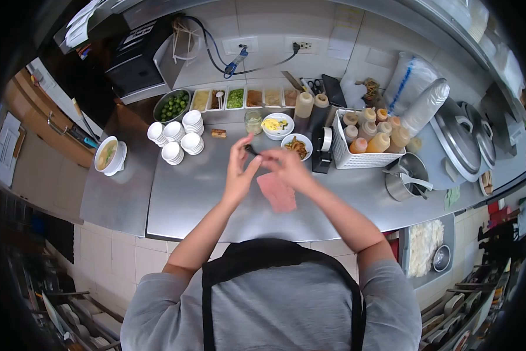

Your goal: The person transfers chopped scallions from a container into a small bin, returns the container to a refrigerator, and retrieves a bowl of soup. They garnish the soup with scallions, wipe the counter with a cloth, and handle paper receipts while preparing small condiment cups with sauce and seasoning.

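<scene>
My left hand and my right hand meet above the steel counter. A small black object sits between their fingertips, its kind too small to make out. My left fingers and thumb close around its near side, and my right fingers pinch its other end, slightly blurred. Beneath my right hand a pink sheet, cloth or paper, lies flat on the counter. Just beyond my hands stand a glass jar, a white bowl with yellow and green food, and a bowl of brown food.
Stacked white cups and a bowl of soup stand left. Ingredient containers line the back beside a bowl of limes. Rightward are a white basket of squeeze bottles, a tape dispenser and a metal pot.
</scene>
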The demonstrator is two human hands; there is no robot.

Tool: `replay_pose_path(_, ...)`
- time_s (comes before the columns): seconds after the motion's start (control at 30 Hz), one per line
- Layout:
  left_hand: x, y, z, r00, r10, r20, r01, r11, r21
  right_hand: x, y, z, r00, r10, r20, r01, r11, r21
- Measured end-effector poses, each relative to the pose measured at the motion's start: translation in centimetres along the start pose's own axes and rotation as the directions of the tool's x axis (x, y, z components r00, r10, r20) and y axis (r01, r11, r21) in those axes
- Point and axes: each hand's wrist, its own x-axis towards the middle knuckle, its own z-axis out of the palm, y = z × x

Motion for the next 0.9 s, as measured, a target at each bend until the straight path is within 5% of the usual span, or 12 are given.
replay_pose_path(0.07,-1.1,-2.1,-2.7,0.997,-0.070,-0.031,0.075,0.979,0.191,2.9,2.0,-3.3,0.987,-0.101,-0.124,0.067,0.965,-0.255)
replay_pose_path(0.1,-2.0,-3.3,-4.3,0.989,-0.144,-0.033,0.148,0.971,0.189,4.9,3.0,-5.5,0.978,-0.086,-0.188,0.018,0.942,-0.336)
replay_pose_path(0.13,-3.1,-4.2,-6.0,0.976,-0.216,-0.036,0.219,0.958,0.187,7.2,4.3,-8.3,0.974,0.092,-0.207,-0.176,0.880,-0.441)
replay_pose_path(0.17,-4.3,-5.0,-7.6,0.956,-0.282,-0.084,0.294,0.933,0.209,9.1,5.6,-10.4,0.934,-0.053,-0.352,-0.088,0.924,-0.372)
replay_pose_path(0.23,-6.8,-5.5,-10.3,0.897,-0.404,-0.181,0.436,0.879,0.195,12.6,7.9,-14.1,0.843,-0.080,-0.532,-0.111,0.941,-0.319)
replay_pose_path(0.3,-8.9,-5.8,-12.4,0.835,-0.481,-0.267,0.530,0.834,0.156,15.1,9.5,-16.9,0.809,-0.133,-0.573,-0.148,0.897,-0.416)
replay_pose_path(0.6,-13.0,-6.0,-15.1,0.736,-0.499,-0.457,0.618,0.771,0.153,22.4,18.6,-18.3,0.833,0.048,-0.552,-0.361,0.802,-0.476)
replay_pose_path(0.77,-12.5,-6.1,-14.9,0.724,-0.484,-0.490,0.621,0.768,0.159,22.5,24.8,-18.0,0.977,0.043,-0.211,-0.187,0.657,-0.731)
replay_pose_path(0.9,-11.8,-5.9,-14.5,0.745,-0.453,-0.490,0.595,0.783,0.181,23.0,24.6,-18.4,0.994,0.109,-0.027,-0.085,0.577,-0.812)
